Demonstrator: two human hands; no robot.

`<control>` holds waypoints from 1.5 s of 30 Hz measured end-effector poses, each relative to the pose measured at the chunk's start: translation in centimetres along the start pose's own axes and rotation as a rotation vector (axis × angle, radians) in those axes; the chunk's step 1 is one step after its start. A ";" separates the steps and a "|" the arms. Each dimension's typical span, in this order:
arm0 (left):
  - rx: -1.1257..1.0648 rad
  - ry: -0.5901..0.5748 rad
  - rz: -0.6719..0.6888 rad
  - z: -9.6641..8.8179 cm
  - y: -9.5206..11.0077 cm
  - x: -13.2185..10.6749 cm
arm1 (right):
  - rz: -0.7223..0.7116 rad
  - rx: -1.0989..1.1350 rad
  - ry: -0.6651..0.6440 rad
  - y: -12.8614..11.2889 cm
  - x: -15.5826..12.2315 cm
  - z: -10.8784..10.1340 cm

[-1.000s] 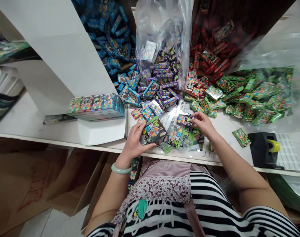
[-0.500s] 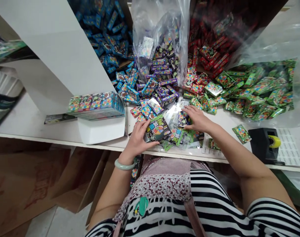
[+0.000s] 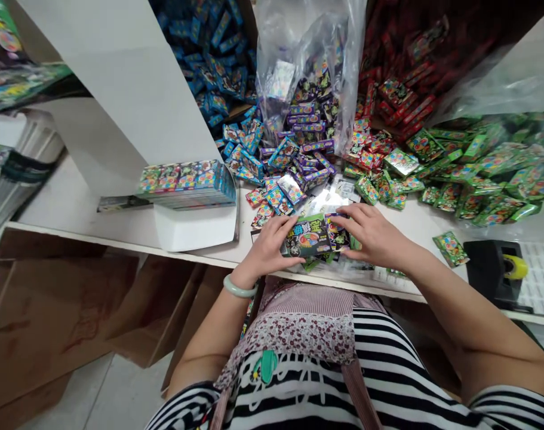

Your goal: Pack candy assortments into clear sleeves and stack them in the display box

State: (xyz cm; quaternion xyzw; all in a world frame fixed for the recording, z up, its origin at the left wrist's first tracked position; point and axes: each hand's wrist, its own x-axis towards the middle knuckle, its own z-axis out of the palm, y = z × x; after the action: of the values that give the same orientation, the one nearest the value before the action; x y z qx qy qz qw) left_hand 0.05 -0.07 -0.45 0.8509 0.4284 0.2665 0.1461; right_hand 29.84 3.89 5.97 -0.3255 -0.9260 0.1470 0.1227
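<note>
My left hand (image 3: 272, 248) is closed on a flat black-and-green printed packet (image 3: 307, 236), fingers along its far edge and thumb at the near one. My right hand (image 3: 374, 236) pinches a small purple printed packet (image 3: 338, 233) between fingers and thumb. The purple packet sits right at the end of the black-and-green one; whether it is partly inside, I cannot tell. Beneath both hands lie more flat green-and-black packets (image 3: 319, 261), mostly covered. Just beyond are loose small blue packets (image 3: 278, 200) and purple ones (image 3: 316, 176).
A white display box (image 3: 195, 227) holding a stacked row of packets (image 3: 186, 182) stands left. Behind are heaps of blue packets (image 3: 218, 77), red packets (image 3: 406, 101) and green packets (image 3: 491, 173), plus a clear plastic bag (image 3: 272, 48). A tape dispenser (image 3: 491, 269) is at right.
My right hand has brought the small purple packet left and nearer, against the end of the black-and-green packet. My left hand has closed round that packet. The view has shifted slightly left.
</note>
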 end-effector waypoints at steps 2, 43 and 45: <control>-0.005 -0.011 0.027 0.1 0.4 0.0 | -0.039 0.042 -0.035 0.3 0.1 0.2; 0.023 0.366 -0.310 -4.6 -2.1 -6.7 | 0.282 1.233 0.003 1.5 7.8 4.4; 0.003 0.333 -0.290 -4.2 -1.8 -5.7 | 0.414 1.517 -0.040 1.7 5.5 4.3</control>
State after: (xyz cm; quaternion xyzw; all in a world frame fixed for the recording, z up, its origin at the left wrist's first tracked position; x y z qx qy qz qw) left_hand -6.40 -3.52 0.22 0.7248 0.5650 0.3790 0.1086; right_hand 25.22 7.84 2.14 -0.3161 -0.4950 0.7647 0.2650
